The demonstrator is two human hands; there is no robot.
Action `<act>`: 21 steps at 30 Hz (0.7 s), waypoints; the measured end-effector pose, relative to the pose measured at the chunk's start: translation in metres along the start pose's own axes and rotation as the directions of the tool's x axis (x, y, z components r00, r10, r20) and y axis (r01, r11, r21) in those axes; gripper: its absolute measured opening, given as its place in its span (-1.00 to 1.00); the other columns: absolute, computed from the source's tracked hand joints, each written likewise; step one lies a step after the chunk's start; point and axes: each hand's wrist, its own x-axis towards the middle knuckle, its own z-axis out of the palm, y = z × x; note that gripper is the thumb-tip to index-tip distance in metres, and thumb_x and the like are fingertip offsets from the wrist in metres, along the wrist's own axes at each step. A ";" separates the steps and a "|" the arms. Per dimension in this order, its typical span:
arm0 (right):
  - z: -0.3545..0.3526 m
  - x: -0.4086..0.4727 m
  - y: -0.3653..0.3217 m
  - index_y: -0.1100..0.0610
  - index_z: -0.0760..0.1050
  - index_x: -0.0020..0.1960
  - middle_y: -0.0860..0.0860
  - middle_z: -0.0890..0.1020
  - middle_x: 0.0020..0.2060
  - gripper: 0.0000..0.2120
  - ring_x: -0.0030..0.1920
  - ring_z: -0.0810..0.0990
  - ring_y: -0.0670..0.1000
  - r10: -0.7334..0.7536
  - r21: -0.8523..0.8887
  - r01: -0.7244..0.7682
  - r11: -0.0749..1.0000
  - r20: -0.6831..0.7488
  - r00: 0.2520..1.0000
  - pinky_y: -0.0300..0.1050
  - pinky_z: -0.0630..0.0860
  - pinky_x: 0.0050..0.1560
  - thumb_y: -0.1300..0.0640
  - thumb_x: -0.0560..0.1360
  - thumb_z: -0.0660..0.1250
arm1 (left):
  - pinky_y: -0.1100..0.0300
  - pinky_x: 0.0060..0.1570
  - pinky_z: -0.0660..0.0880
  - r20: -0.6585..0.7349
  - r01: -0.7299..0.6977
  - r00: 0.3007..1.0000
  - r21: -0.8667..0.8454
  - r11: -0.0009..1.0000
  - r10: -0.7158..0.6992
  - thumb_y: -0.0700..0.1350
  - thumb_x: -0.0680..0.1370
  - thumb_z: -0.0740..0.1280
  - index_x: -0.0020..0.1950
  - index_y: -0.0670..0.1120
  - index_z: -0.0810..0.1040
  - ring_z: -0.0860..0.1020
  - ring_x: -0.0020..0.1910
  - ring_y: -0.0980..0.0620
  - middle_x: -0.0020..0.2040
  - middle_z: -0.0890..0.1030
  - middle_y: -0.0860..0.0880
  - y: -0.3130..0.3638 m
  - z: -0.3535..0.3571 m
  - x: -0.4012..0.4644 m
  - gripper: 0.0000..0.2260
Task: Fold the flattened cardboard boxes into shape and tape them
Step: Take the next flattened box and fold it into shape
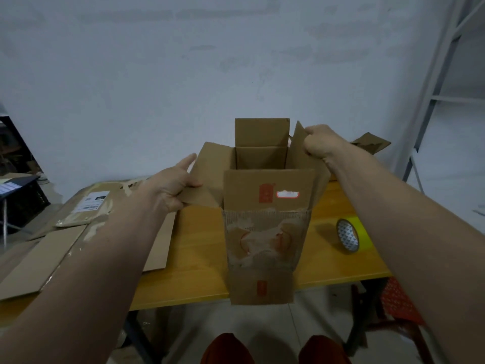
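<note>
The person is holding an opened cardboard box [265,206] above the yellow table [199,258]. The left hand [174,183] is pinching the left flap; the right hand [319,141] is gripping, it seems, the right flap. A tape roll [347,236] is standing nearby.

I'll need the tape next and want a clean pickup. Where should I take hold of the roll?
The tape roll stands on edge on the table, right of the box. Come from above with the right hand; grip across its top rim.
</note>
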 end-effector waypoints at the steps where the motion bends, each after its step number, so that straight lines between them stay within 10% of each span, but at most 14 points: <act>1: 0.007 -0.002 0.003 0.21 0.51 0.06 0.13 0.57 -0.18 -0.71 -0.22 0.56 0.07 -0.020 0.023 0.019 1.000 0.019 1.000 -0.23 0.46 -0.43 0.43 0.50 0.10 | 0.03 -0.23 0.60 0.002 0.019 1.000 0.033 0.999 -0.019 -0.42 0.59 0.13 0.51 0.10 0.29 0.51 0.13 -0.15 0.36 0.38 -0.07 -0.009 0.000 0.002 -0.41; 6: 0.034 0.006 0.019 0.08 0.45 0.28 0.12 0.56 0.07 -0.51 0.08 0.55 0.15 -0.095 -0.024 0.097 0.995 0.048 0.994 0.09 0.58 0.07 0.45 0.46 0.08 | 0.01 -0.16 0.57 -0.059 0.093 0.994 0.054 0.994 -0.090 -0.40 0.59 0.16 0.41 0.09 0.45 0.49 0.21 -0.19 0.37 0.41 -0.12 -0.035 -0.004 0.013 -0.49; 13: 0.024 0.011 0.035 -0.07 0.04 0.55 0.06 0.28 0.46 -0.34 0.36 0.35 0.17 -0.023 -0.075 0.028 0.997 0.075 0.997 0.04 0.49 0.22 0.39 0.55 0.03 | 0.00 0.12 0.52 -0.158 0.017 0.987 0.333 0.943 0.038 -0.28 0.59 0.25 0.43 0.11 0.43 0.45 0.24 -0.15 0.41 0.39 -0.11 -0.040 -0.004 0.018 -0.54; 15: 0.023 0.013 0.040 -0.07 0.00 0.55 0.07 0.27 0.47 -0.33 0.36 0.36 0.17 -0.006 -0.083 0.012 0.996 0.070 0.998 0.04 0.49 0.23 0.39 0.56 0.04 | 0.03 0.29 0.38 -0.184 0.010 0.945 0.841 0.541 0.270 -0.11 0.60 0.27 0.51 0.11 0.30 0.31 0.41 -0.15 0.52 0.22 -0.11 -0.044 0.006 0.017 -0.52; 17: 0.024 0.012 0.040 -0.08 -0.06 0.56 0.07 0.21 0.49 -0.30 0.38 0.35 0.17 -0.002 -0.091 0.008 0.996 0.064 0.998 0.03 0.51 0.22 0.41 0.55 0.06 | -0.04 0.48 0.15 0.037 -0.082 0.867 0.994 0.069 0.497 -0.13 0.59 0.29 0.53 0.11 0.22 0.03 0.56 -0.13 0.59 0.02 -0.07 -0.047 0.015 0.020 -0.46; 21: 0.020 0.009 0.042 -0.13 -0.11 0.55 0.07 0.27 0.44 -0.26 -0.07 0.54 0.01 0.011 -0.053 -0.006 0.999 0.085 0.996 -0.15 0.53 -0.25 0.40 0.56 0.10 | 0.00 0.51 0.07 0.326 -0.340 0.881 0.940 -0.023 0.343 -0.15 0.61 0.25 0.47 0.12 0.34 0.13 0.54 -0.02 0.50 0.32 0.03 -0.055 0.021 0.032 -0.56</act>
